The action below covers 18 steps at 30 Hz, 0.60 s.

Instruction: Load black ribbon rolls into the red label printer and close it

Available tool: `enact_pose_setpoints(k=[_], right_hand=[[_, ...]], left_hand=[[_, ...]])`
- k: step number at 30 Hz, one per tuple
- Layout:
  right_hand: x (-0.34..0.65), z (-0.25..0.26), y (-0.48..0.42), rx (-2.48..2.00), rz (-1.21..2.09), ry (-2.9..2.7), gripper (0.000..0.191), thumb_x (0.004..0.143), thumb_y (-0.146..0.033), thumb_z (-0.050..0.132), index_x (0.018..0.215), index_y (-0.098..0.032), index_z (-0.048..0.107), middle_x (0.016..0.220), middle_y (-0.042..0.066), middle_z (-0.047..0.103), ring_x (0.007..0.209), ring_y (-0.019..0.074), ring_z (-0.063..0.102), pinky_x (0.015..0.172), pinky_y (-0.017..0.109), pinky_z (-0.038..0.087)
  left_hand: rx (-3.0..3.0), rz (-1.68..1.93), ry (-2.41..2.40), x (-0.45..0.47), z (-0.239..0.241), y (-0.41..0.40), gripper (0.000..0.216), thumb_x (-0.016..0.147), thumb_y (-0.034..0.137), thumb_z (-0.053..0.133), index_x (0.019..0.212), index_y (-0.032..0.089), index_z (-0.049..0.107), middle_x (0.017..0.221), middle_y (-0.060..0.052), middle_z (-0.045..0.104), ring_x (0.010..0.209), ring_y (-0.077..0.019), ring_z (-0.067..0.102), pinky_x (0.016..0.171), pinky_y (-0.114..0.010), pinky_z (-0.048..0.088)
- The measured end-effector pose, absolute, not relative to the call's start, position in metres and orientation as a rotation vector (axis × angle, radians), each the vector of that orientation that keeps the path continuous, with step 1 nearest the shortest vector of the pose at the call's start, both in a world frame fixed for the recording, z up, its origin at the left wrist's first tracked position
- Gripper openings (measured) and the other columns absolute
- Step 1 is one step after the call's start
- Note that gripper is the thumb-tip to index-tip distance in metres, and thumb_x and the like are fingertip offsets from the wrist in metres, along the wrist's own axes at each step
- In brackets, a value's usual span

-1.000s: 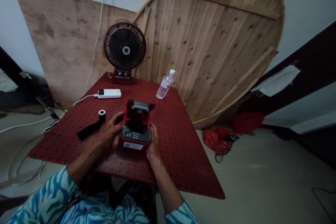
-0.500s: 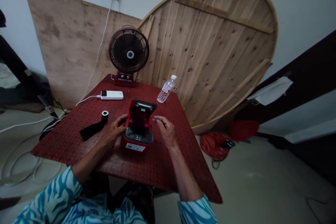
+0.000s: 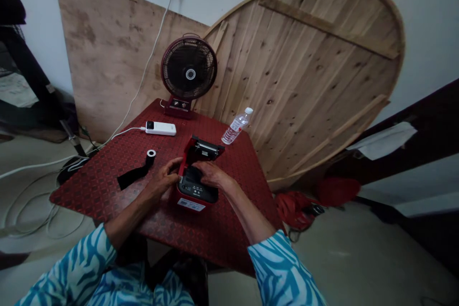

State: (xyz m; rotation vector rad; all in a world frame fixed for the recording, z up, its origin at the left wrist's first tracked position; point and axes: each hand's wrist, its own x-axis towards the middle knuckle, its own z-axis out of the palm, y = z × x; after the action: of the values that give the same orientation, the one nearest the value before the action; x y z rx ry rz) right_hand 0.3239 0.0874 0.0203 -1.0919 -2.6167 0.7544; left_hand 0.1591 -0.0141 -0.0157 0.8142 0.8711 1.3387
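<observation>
A small red and black label printer (image 3: 197,191) stands on the red patterned table with its lid (image 3: 206,149) raised. My left hand (image 3: 165,178) grips the printer's left side, thumb toward the front corner and fingers farther back. Over the open paper compartment is my right hand (image 3: 211,173), its fingers reaching down inside, where their tips are hidden. To the left lies a small roll (image 3: 151,154) with a white core and a black strip (image 3: 133,177) unrolled from it, apart from both hands.
Behind the printer stand a water bottle (image 3: 236,126), a white power bank (image 3: 160,128) with a cable, and a dark red fan (image 3: 189,74). A round wooden tabletop (image 3: 304,76) leans on the wall. A red bag (image 3: 296,210) lies on the floor, right of the table (image 3: 229,236).
My right hand has moved from beside the printer's right side to over and into its open compartment. My left hand stays at the left side. The whole view has shifted slightly.
</observation>
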Motion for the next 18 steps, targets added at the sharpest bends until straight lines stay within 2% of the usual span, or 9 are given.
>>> enact_pose_setpoints(k=[6,11,18], right_hand=[[0.320,0.022,0.087,-1.086,0.767,-2.657,0.036,0.045,0.001,0.050,0.064,-0.023,0.068,0.066,-0.001,0.071,0.070,0.0213,0.064,0.065,0.026,0.040],[0.327,0.021,0.082,-1.024,0.744,-2.517,0.042,0.050,-0.005,0.053,0.084,-0.024,0.070,0.075,-0.002,0.072,0.072,0.0201,0.064,0.061,0.025,0.041],[0.343,0.031,0.047,-0.911,0.719,-2.169,0.030,0.065,-0.018,0.066,0.095,-0.024,0.069,0.092,0.001,0.070,0.087,0.0213,0.063,0.083,0.036,0.045]], left_hand=[[0.816,1.331,0.877,0.160,-0.012,-0.016,0.069,0.061,0.012,0.057,0.129,0.020,0.050,0.127,-0.009,0.061,0.108,-0.0290,0.061,0.090,-0.040,0.047],[0.818,1.339,0.903,0.159,-0.014,-0.013,0.068,0.058,0.011,0.057,0.125,0.019,0.053,0.125,-0.009,0.062,0.109,-0.0303,0.060,0.090,-0.040,0.047],[0.824,1.365,0.886,0.159,-0.017,-0.012,0.064,0.059,0.013,0.061,0.122,0.020,0.056,0.124,-0.010,0.063,0.112,-0.0308,0.059,0.093,-0.041,0.047]])
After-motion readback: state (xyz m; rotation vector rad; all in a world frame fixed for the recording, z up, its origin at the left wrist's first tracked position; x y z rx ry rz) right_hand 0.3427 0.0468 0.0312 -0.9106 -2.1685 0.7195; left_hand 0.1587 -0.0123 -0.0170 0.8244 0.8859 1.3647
